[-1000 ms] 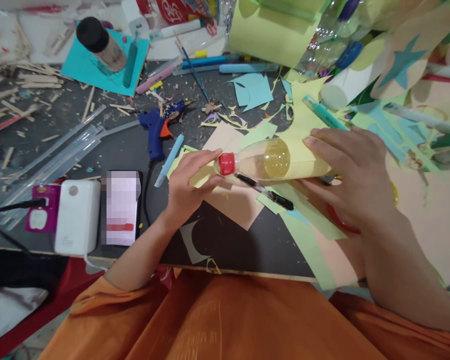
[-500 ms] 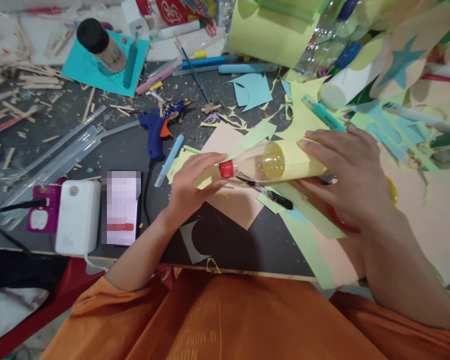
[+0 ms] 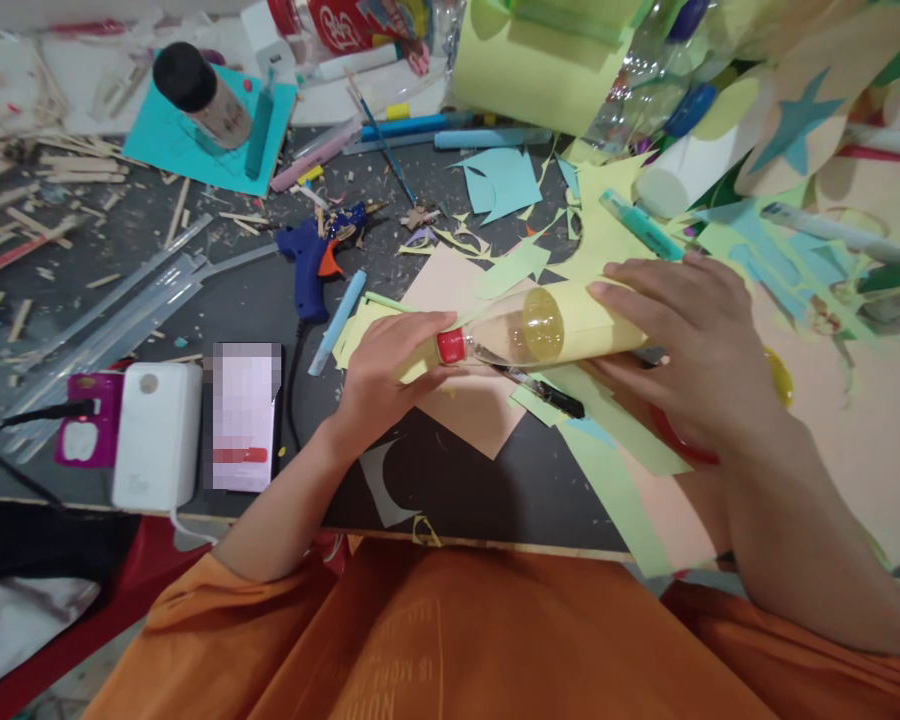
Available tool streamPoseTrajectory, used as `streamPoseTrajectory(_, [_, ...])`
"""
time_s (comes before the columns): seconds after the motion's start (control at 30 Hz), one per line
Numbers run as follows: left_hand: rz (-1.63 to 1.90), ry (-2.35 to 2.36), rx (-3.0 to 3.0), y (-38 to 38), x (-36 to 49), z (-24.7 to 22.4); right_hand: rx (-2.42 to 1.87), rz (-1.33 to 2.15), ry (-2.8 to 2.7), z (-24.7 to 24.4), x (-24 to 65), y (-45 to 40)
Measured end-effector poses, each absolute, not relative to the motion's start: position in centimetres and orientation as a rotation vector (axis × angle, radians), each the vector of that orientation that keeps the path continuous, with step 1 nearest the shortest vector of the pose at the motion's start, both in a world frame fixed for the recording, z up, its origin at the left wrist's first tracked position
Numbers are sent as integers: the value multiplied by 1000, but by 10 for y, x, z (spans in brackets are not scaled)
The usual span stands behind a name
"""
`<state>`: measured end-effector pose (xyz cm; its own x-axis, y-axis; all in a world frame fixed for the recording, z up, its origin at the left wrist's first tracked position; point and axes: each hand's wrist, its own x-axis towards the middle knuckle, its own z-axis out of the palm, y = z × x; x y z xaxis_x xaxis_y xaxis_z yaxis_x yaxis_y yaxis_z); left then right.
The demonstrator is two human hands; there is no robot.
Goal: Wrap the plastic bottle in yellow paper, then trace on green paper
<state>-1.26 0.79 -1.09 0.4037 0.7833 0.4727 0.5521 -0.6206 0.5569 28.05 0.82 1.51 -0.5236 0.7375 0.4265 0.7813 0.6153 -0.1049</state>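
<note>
A clear plastic bottle (image 3: 499, 332) lies sideways in front of me, its red cap (image 3: 451, 346) pointing left. Yellow paper (image 3: 596, 318) is wrapped round its body. My right hand (image 3: 682, 335) grips the wrapped end, with the bottle's base hidden behind the fingers. At the other end, my left hand (image 3: 382, 365) is curled round the cap, fingers above and thumb below. Just under the bottle is a black pen (image 3: 551, 393), on a peach paper sheet (image 3: 487, 425) and green paper strips.
Left of my hands are a blue glue gun (image 3: 311, 265), a phone (image 3: 246, 415) and a white power bank (image 3: 156, 435). A black-capped jar (image 3: 202, 95) stands on turquoise paper. Paper scraps, markers and wooden sticks litter the dark table. More bottles (image 3: 660, 75) lie at the back right.
The bottle has shifted very slightly to the left in the picture, together with my right hand. Both hands keep the same places on it.
</note>
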Motion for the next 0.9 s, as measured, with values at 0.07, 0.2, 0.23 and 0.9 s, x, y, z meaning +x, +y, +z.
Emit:
streamPoseTrajectory(0.07, [1036,1164,2355,8,-12,-10,-1193,-139,-2414,16,280,8])
streamPoseTrajectory(0.2, [1008,1197,2353,9,-11,-9,-1199,-123,-2422,16,280,8])
streamPoseTrajectory(0.23, [1014,1189,2352,9,-11,-9,-1196,-126,-2424,16,280,8])
streamPoseTrajectory(0.9, [1063,1233,2293,8,-10,-10,-1242,-32,-2455,19,282,11])
